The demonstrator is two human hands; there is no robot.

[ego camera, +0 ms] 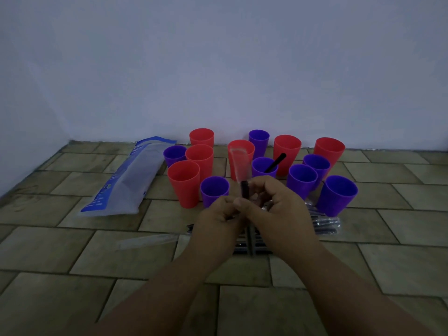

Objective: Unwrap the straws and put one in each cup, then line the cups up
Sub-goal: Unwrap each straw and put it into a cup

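Note:
Several red and purple cups stand on the tiled floor near the wall. One purple cup (264,167) holds a black straw (276,161). In front of the cups my left hand (219,218) and my right hand (274,204) meet around one black straw (244,189) held upright. Both hands pinch it, and its clear wrapper (238,163) sticks up above the straw's top end. A heap of wrapped black straws (324,224) lies on the floor under and right of my hands, partly hidden by them.
A large blue and clear plastic bag (132,178) lies at the left of the cups. An empty clear wrapper (148,240) lies on the tiles left of my forearms. The white wall stands right behind the cups.

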